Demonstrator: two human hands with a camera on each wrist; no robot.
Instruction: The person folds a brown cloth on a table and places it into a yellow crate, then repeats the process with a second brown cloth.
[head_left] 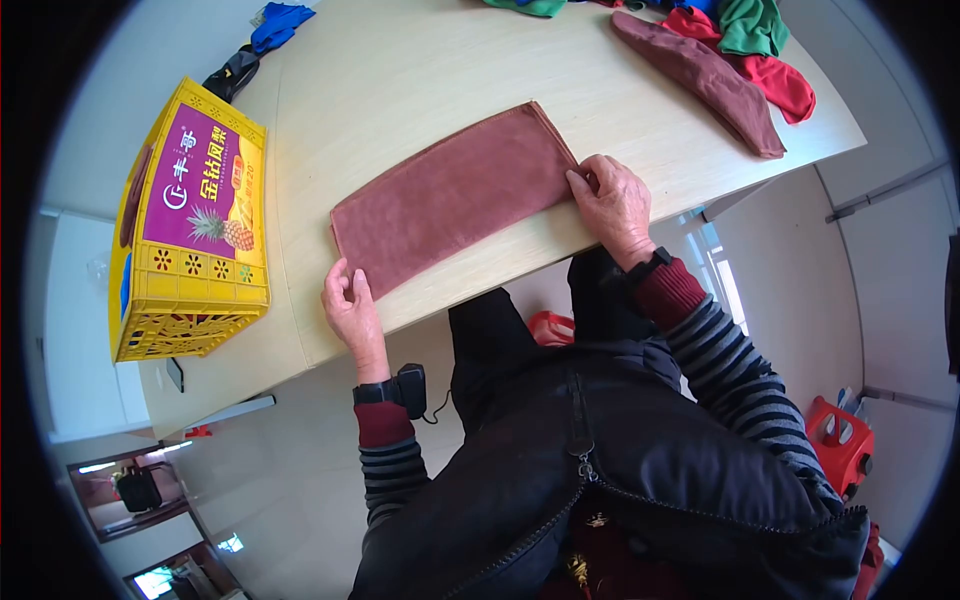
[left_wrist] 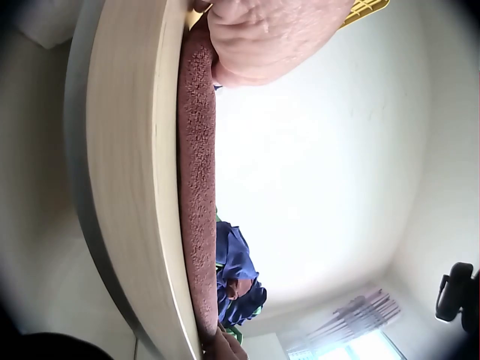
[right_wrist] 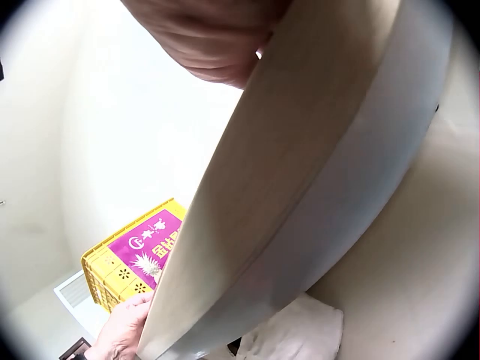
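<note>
A folded reddish-brown towel (head_left: 455, 195) lies flat on the pale wooden table, its long side near the front edge. At its front left corner my left hand (head_left: 352, 312) pinches the cloth, thumb on the near side and fingers along the left end. My right hand (head_left: 615, 200) grips the opposite end at the right corner, its fingers bent over the edge. In the left wrist view the towel (left_wrist: 199, 180) shows as a thick, rough-textured fold along the table edge. The right wrist view shows my right hand (right_wrist: 214, 37) over the table edge, with the towel hidden.
A yellow plastic crate (head_left: 190, 325) with a pineapple label stands at the table's left side. At the back right lie another brown cloth (head_left: 700, 80) and several red and green cloths. Blue cloth (head_left: 280, 25) sits at the back left. A red container (head_left: 838, 445) stands below, right.
</note>
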